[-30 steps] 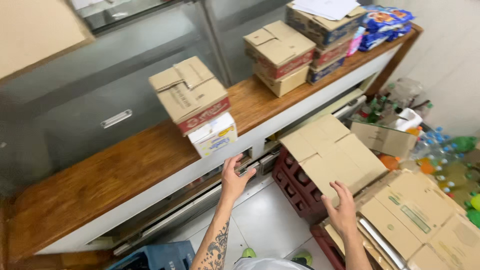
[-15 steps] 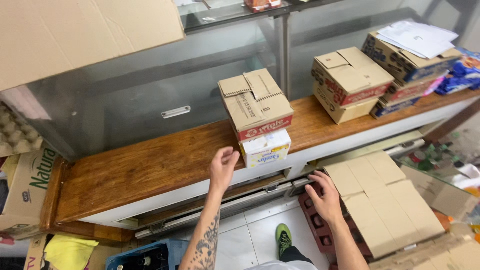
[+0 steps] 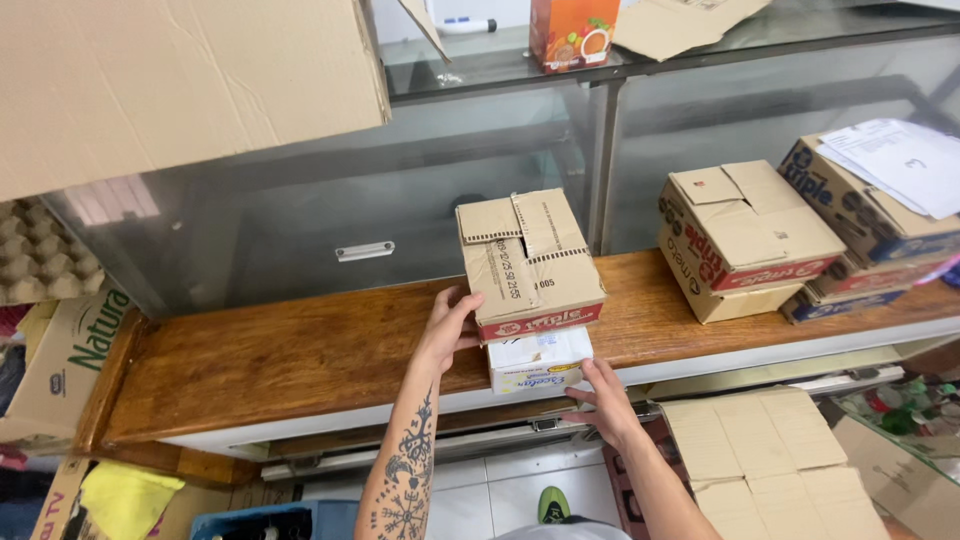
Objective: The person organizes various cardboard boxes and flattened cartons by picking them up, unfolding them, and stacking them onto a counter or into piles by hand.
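We had our left hand (image 3: pixel 447 330) flat against the left side of the cardboard box (image 3: pixel 528 262), which sat on a small white box (image 3: pixel 538 362) at the front edge of the wooden shelf (image 3: pixel 300 350). Our right hand (image 3: pixel 598 395) cupped the white box from below, not clenched. Both looked stiff and fairly light, best gripped at opposite sides. The flaps were closed, so we could not tell the contents.

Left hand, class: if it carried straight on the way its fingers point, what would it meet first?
The left hand points up and right, its fingers already against the side of the brown cardboard box stacked on the small white box. So the brown box comes first, though exact contact is hard to judge.
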